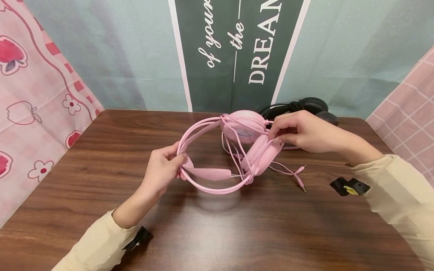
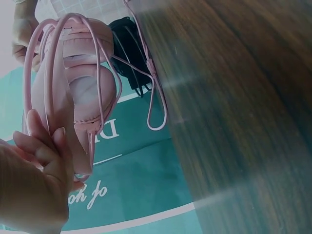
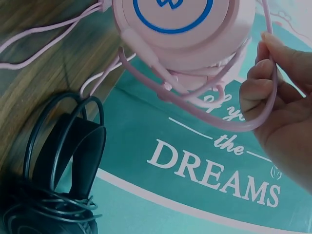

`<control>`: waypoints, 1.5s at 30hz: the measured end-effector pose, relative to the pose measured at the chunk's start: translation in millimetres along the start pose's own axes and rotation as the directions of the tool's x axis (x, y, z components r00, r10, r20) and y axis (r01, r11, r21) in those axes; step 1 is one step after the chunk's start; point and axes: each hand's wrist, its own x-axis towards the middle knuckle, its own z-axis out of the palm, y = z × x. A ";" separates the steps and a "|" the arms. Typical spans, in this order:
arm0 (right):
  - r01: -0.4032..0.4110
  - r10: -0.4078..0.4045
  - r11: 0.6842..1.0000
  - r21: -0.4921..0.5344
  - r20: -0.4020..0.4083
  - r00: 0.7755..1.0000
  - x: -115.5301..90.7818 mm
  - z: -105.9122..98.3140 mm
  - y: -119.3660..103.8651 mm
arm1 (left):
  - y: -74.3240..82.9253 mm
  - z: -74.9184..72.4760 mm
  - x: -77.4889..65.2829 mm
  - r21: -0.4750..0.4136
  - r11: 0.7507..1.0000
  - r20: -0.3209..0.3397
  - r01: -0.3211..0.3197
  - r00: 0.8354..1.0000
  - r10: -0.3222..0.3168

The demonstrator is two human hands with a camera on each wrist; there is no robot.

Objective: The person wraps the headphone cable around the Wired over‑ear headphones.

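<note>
Pink headphones [image 1: 262,154] are held up over the brown table between both hands, the headband to the left and the two ear cups to the right. My left hand [image 1: 162,163] grips the top of the headband, thumb and fingers around its bands. With thumb and fingers, my right hand [image 1: 301,131] pinches the pink cable [image 3: 265,105] beside the ear cups. Loops of that cable wrap round the cups and the band. In the right wrist view, one ear cup [image 3: 190,29] shows a blue ring on its outer face. The cable's forked plugs [image 1: 300,175] lie to the right.
Black headphones [image 1: 313,107], their cable bundled, lie at the back right of the wooden table [image 1: 101,158]. A green printed curtain [image 1: 234,56] hangs behind the table's back edge. Patterned pink cloth [image 1: 37,105] hangs at the left, pink tile-pattern cloth [image 1: 413,109] at the right.
</note>
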 end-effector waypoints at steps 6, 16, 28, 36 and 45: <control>0.067 -0.068 0.998 0.018 0.067 0.995 -0.8 -6.5 -0.4 | 0.5 -1.1 -1.1 -0.014 1.000 0.035 0.022 0.999 -0.022; 0.048 -0.048 0.999 0.007 0.052 0.997 -4.3 -17.4 6.5 | -0.6 -1.3 -2.8 -0.039 0.998 0.064 0.054 0.997 -0.052; -0.223 0.219 0.974 -0.050 -0.076 0.973 -10.3 -26.6 13.4 | -1.8 -1.0 -4.3 -0.027 0.996 0.073 0.080 0.994 -0.078; -0.385 0.392 0.917 0.100 -0.056 0.918 -14.0 -26.5 17.4 | -0.7 -1.4 -4.0 -0.039 0.993 0.070 0.112 0.992 -0.109; -0.310 0.321 0.931 0.192 -0.032 0.946 -13.2 -26.2 23.3 | -1.9 -1.5 -4.2 -0.044 0.993 0.105 0.114 0.988 -0.109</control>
